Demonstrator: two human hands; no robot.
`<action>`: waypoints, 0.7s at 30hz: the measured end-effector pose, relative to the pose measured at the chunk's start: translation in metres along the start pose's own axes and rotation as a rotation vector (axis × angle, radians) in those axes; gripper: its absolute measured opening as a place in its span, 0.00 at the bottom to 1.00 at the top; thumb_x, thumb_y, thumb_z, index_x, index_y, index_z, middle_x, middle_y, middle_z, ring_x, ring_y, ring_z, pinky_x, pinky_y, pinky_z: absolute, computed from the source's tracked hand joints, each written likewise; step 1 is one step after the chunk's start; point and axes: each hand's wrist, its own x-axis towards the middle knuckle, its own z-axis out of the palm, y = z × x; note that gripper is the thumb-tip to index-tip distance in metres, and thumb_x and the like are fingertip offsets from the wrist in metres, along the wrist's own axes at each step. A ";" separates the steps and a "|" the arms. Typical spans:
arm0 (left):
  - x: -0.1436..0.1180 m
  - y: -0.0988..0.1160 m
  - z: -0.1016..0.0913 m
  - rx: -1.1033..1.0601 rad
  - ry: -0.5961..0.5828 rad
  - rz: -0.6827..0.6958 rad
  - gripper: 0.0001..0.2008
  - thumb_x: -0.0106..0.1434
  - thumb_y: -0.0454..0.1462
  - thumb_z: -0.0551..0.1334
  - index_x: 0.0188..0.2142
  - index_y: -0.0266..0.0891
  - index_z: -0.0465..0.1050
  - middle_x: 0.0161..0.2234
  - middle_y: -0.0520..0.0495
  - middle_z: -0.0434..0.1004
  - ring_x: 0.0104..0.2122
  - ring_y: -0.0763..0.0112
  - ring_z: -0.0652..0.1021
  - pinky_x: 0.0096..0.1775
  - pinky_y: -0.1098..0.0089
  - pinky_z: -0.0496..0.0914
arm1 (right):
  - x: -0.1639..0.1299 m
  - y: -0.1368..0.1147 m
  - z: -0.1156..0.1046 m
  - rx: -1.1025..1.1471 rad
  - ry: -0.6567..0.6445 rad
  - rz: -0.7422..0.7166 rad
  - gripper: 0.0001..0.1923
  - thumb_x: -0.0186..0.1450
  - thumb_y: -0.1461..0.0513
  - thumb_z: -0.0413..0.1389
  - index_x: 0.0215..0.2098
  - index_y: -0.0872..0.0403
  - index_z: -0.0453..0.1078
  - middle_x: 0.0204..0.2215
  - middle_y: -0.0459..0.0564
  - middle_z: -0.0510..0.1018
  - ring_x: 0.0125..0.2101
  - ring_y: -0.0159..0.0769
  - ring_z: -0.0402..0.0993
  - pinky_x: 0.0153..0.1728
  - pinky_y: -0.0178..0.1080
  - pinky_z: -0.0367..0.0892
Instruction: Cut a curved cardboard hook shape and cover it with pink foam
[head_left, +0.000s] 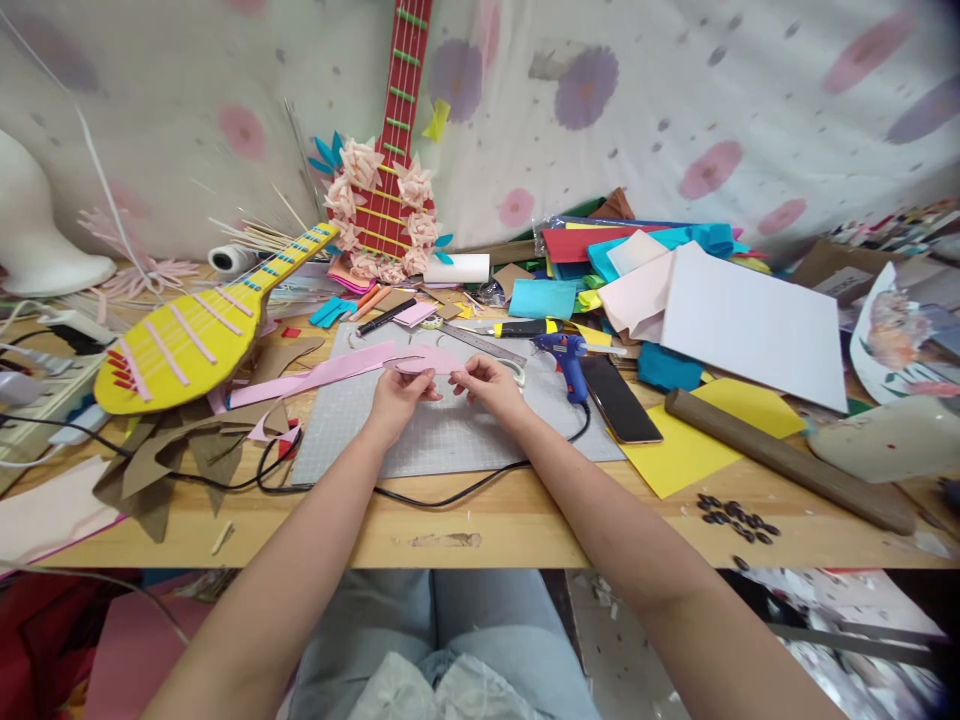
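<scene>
At centre frame we see both hands over the grey mat (450,435). The left hand (399,392) and right hand (489,385) each pinch an end of a small pink piece (429,360), thumb against fingertips, the other fingers curled close. The piece sits just above the mat, at the right end of a long pink strip (315,378) that runs toward the left; whether piece and strip are joined, we cannot tell from this angle.

We judge the step in hand to be shaping or aligning the piece between the two pinches. The next move calls for a steady two-point grip and even tension, so the thin material neither creases nor tears.

Right of the hands, a blue glue gun (568,360) stands on the mat, its black cord (450,490) looping along the lower mat edge. A phone (621,400) lies just beside it, touching a yellow sheet (690,450). A yellow guitar (187,340) occupies the left of the frame; a red guitar (394,150) leans at upper centre. The table (480,525) carries it all.
</scene>
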 end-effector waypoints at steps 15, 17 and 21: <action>-0.001 0.006 -0.010 -0.077 -0.213 -0.035 0.20 0.45 0.40 0.66 0.38 0.37 0.68 0.33 0.44 0.77 0.28 0.68 0.77 0.28 0.67 0.72 | 0.001 -0.007 -0.017 0.240 -0.008 0.008 0.12 0.49 0.57 0.61 0.24 0.54 0.64 0.22 0.43 0.73 0.26 0.28 0.71 0.23 0.30 0.65; 0.000 0.007 -0.013 -0.145 -0.251 -0.176 0.20 0.47 0.42 0.65 0.40 0.37 0.69 0.35 0.42 0.77 0.29 0.66 0.77 0.28 0.66 0.72 | 0.001 -0.011 -0.024 0.181 -0.085 -0.008 0.10 0.49 0.58 0.61 0.25 0.54 0.66 0.25 0.44 0.73 0.27 0.28 0.70 0.25 0.31 0.66; -0.001 0.007 -0.017 -0.022 -0.337 -0.344 0.18 0.50 0.47 0.62 0.32 0.34 0.74 0.26 0.43 0.77 0.22 0.69 0.74 0.24 0.70 0.66 | -0.001 -0.012 -0.027 0.033 -0.261 -0.003 0.09 0.49 0.60 0.61 0.25 0.56 0.69 0.28 0.46 0.73 0.27 0.28 0.69 0.27 0.33 0.67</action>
